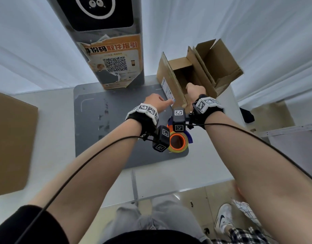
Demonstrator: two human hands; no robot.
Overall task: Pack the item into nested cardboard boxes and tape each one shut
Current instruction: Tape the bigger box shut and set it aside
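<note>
Right hand (195, 89) reaches into the open box (183, 76) at one o'clock, fingers hidden; left hand (156, 102) braces its labelled flap, fingers loosely curled; flaps next, then tape roll (178, 142)

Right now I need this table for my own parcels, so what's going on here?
A person is working on an open cardboard box at the far right of the table. The left hand rests against its labelled outer side, while the right hand reaches over the near edge into the opening. The flaps stand up, untaped. A tape dispenser lies untouched on the grey mat. Another cardboard piece sits at the left edge.
</note>
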